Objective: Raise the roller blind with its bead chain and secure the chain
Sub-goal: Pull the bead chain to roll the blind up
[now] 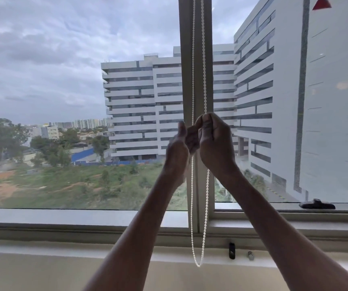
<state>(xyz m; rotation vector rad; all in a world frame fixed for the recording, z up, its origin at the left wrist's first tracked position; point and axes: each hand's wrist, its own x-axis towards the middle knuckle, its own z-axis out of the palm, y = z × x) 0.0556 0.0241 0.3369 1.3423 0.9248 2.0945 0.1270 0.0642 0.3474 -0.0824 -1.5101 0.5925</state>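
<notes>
A white bead chain (205,66) hangs in a long loop in front of the window's central mullion (186,59), its bottom end dangling just below the sill. My right hand (215,141) is closed around the right strand at mid-height. My left hand (177,150) is raised beside it at the left strand, thumb up and fingers spread, blurred; whether it touches the chain I cannot tell. The roller blind itself is out of view above the frame; both panes show the outdoors unobstructed.
A black window handle (317,204) lies on the right sash's lower rail. A small black clip (231,250) and a metal fitting (250,255) sit on the wall under the sill (63,225), right of the chain's loop end.
</notes>
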